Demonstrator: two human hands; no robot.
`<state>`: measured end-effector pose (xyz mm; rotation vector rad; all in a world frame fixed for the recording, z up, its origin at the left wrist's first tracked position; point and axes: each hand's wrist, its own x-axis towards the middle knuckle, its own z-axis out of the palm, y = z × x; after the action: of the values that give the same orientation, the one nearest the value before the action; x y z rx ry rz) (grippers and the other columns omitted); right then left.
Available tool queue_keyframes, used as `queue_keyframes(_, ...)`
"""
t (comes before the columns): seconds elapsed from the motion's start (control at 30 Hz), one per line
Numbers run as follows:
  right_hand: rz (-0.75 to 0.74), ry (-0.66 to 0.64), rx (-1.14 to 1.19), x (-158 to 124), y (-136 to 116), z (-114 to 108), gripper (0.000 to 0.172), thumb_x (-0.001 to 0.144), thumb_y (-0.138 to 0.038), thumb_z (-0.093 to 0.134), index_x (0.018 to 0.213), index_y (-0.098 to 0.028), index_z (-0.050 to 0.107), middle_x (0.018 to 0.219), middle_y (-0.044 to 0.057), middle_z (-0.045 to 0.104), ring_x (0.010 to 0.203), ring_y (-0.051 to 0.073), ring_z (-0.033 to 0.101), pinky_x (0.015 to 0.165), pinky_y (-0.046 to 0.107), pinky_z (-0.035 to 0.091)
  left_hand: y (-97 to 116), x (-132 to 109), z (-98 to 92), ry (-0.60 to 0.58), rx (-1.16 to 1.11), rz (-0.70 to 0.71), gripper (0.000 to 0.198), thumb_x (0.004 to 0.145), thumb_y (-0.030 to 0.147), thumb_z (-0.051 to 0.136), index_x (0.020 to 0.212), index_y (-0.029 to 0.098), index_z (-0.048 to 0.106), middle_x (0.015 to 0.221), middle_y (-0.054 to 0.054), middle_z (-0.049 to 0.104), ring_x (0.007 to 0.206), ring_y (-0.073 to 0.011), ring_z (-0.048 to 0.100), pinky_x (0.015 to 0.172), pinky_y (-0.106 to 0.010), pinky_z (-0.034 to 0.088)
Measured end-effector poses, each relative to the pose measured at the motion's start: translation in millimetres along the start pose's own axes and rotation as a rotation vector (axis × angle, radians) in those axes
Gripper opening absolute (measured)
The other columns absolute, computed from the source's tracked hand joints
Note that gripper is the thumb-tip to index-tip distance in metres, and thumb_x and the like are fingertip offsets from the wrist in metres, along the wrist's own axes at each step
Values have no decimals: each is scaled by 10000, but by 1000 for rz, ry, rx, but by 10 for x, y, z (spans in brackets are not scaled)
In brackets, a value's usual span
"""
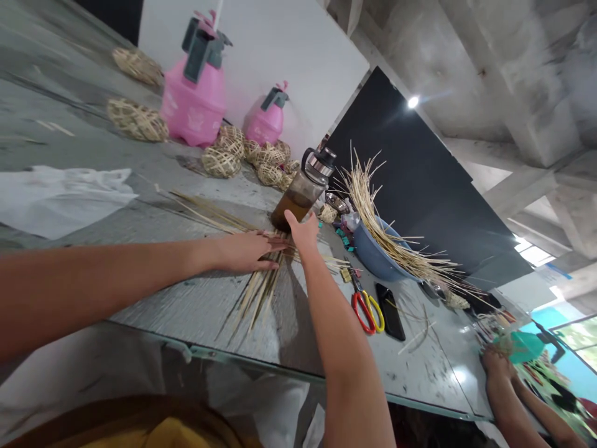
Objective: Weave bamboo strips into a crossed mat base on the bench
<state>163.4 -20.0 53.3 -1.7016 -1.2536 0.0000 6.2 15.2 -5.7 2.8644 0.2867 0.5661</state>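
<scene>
Pale, narrow bamboo strips [254,298] lie crossed on the grey table, partly woven where they meet. My left hand [242,251] rests flat on the crossing, its fingers stretched out over the strips. Just to the right, my right hand [305,235] grips the lower part of a clear water bottle [302,190] with brown liquid and a black lid. Its thumb is on the near side; the other fingers are mostly hidden. The bottle stands at the far side of the crossing, and its base is partly covered by my hand.
Red-and-yellow-handled scissors [366,311] and a black phone [390,312] lie to the right. Behind them, a blue basin [380,252] holds long strips. Pink spray bottles [193,102] and woven balls [221,160] stand at the back. Another person's hands [497,367] work at far right.
</scene>
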Motion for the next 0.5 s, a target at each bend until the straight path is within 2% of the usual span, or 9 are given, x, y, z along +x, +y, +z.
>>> queue_keyframes(0.07,12,32,-149,-150,121,-92,433,762,-443,677,1101,-178,628,1241,203,620,1273,333,499,1121,522,322,-2,0,-27,26,-27,-35,579,936,426,606,1454,188,505,1484,-108,491,1362,-268,480,1156,-359,319)
queue_keyframes(0.17,-66,-112,-118,-331,295,-186,248,792,-401,527,922,-250,675,1053,123,694,1020,262,628,955,426,472,-35,-3,-86,106,-112,-79,532,957,441,549,1412,166,550,1419,-99,561,1304,-242,535,1113,-313,373)
queue_keyframes(0.23,-111,-242,-89,-388,381,-202,232,778,-378,480,823,-273,681,924,95,710,893,240,649,858,390,500,-72,-7,-126,186,-162,-130,473,991,448,452,1339,173,614,1341,-74,627,1218,-220,593,1057,-295,416)
queue_keyframes(0.3,-126,-314,-77,-399,437,-189,209,757,-365,493,769,-287,686,881,88,713,858,232,654,834,375,497,-118,-11,-156,241,-186,-199,447,990,435,411,1244,182,678,1272,-50,671,1148,-216,624,1009,-290,439)
queue_keyframes(0.5,-51,-332,22,-372,482,-155,187,751,-393,561,750,-250,681,794,43,708,711,200,637,753,369,526,-406,63,-186,254,-231,-419,405,895,432,506,1067,172,765,1031,-37,754,903,-237,679,804,-309,491)
